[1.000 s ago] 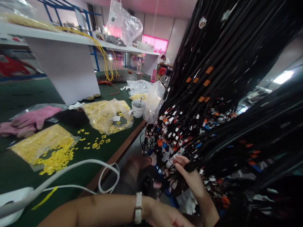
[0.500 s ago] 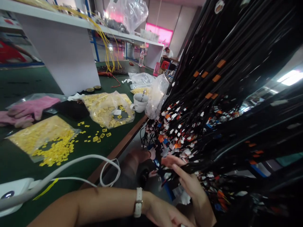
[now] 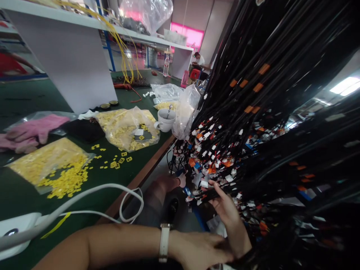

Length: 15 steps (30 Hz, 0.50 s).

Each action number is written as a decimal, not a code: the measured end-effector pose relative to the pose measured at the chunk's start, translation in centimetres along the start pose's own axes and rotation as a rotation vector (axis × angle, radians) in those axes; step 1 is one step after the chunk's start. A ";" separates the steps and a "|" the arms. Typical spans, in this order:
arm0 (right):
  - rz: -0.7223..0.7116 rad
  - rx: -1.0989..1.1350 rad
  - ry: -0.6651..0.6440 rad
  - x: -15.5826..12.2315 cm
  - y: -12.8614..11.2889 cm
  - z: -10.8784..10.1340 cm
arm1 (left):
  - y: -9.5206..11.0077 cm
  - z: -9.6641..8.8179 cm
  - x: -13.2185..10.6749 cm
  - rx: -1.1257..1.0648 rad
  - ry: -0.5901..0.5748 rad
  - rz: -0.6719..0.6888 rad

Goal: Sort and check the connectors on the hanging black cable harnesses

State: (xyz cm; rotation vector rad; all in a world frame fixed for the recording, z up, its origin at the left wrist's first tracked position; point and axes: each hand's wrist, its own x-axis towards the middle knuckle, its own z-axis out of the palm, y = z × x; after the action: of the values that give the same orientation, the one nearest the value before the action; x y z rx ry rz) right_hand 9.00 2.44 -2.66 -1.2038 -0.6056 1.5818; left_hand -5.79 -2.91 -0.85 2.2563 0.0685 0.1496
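My right hand [image 3: 227, 212] reaches up from the bottom right into the lower ends of a hanging mass of black cables [image 3: 247, 97]. Its fingers curl round a few cable ends, by a white connector [image 3: 204, 183]. My left hand [image 3: 201, 247], with a pale watch strap [image 3: 164, 243] on the wrist, lies across the bottom of the view beside my right wrist. Its fingers bend downward, and a whitish thing shows under them at the frame edge, too cut off to name. White, orange and blue connectors crowd the cable ends.
On the green table [image 3: 112, 195] are a bag of yellow pieces [image 3: 50, 157], a second bag [image 3: 132, 129], a white cup [image 3: 165, 120], pink gloves [image 3: 39, 127] and a white cord [image 3: 92, 191]. A brown edge [image 3: 152, 165] borders it. A seated person [image 3: 199, 62] is far back.
My right hand's outstretched fingers have moved in among the cable ends and curled round some. My left hand has shifted slightly right and up, closer to my right wrist.
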 end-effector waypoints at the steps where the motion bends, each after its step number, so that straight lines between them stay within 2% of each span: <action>1: 0.010 0.033 -0.007 -0.1 0.0 0.1 | 0.4 -0.4 -0.3 0.097 0.043 -0.059; 3: 0.038 0.100 -0.015 -0.2 0.0 0.1 | 1.0 -1.3 -0.9 0.195 0.085 -0.176; 5: 0.062 0.167 -0.036 -0.4 0.1 0.1 | 1.1 -2.4 -1.1 0.176 0.176 -0.241; 6: 0.069 0.195 -0.048 -0.5 0.2 0.0 | 0.9 -3.1 -1.0 0.136 0.275 -0.258; 9: 0.067 0.252 -0.074 -1.1 0.4 -0.3 | -0.7 -5.0 -0.9 -0.070 0.671 -0.297; 11: 0.046 0.302 -0.075 -1.3 0.5 -0.5 | -2.1 -6.2 -1.0 -0.251 0.871 -0.374; 13: 0.014 0.362 -0.067 -1.4 0.6 -0.6 | -3.5 -7.0 -1.2 -0.379 0.996 -0.471; 15: -0.024 0.407 -0.048 -1.3 0.7 -0.7 | -4.6 -7.5 -1.4 -0.454 1.028 -0.533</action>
State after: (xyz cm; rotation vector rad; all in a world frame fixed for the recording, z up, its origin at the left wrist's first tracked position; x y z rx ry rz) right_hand 9.32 0.88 -2.94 -0.8529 -0.3044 1.6208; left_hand -8.14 5.63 0.18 1.4439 1.0452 0.9101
